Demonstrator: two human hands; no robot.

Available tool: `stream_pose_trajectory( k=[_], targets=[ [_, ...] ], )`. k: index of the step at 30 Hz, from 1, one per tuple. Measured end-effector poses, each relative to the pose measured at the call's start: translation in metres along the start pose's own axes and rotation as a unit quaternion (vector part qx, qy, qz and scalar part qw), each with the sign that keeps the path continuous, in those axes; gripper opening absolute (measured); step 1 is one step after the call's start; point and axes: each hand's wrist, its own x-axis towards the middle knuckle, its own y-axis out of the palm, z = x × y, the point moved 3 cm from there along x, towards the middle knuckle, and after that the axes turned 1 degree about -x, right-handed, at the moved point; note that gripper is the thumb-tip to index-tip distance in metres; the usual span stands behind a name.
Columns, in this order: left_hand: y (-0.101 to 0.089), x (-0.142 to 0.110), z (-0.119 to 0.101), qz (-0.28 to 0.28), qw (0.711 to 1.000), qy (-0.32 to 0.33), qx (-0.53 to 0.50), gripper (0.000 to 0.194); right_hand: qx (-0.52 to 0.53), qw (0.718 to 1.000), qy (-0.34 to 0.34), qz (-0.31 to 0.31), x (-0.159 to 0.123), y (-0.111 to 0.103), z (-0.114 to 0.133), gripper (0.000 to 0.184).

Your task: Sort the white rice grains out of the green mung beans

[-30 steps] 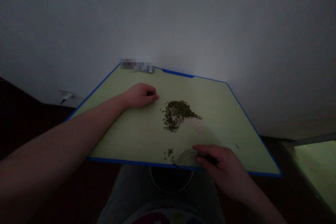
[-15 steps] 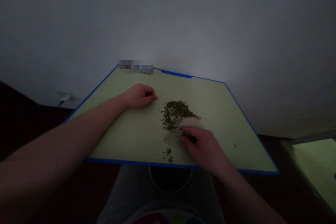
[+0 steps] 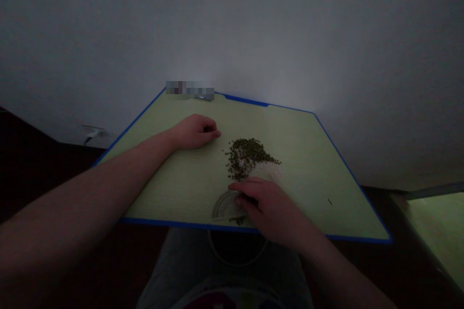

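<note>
Just below the centre of the frame, the right hand pinches a clear protractor between thumb and fingers, so its grip is narrow and holding. The protractor is near the front edge of the table, its curved side toward the top of the frame and its straight side toward the bottom. A small cluster of green beans shows along that straight side; whether it touches the plastic cannot be told. Above the right hand, near the middle of the frame, lies a spread pile of green beans, with white grains bordering it at the lower right and mixed among it at the left. The left hand lies on the table left of the pile, apart from it, its fingers curled inward; whether that grip encloses anything cannot be told. A dark round container sits at the bottom centre, partly under the blue table edge, between grey-clad legs. A thin brown sliver lies toward the right of the table, and blurred-out items occupy its far left corner, against the pale wall.
</note>
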Motion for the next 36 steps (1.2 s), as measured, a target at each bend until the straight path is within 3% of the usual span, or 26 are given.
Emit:
stream_pose_trajectory(
  k=[32,36],
  targets=[
    [0.001,0.0,0.001,0.007,1.0,-0.018,-0.01,0.037,0.052,0.994,0.077,-0.061,-0.053,-0.001,-0.021,0.03],
    [0.0,0.0,0.001,0.005,1.0,-0.014,-0.008,0.037,0.041,0.991,0.082,-0.096,-0.062,-0.005,-0.034,0.027]
  ],
)
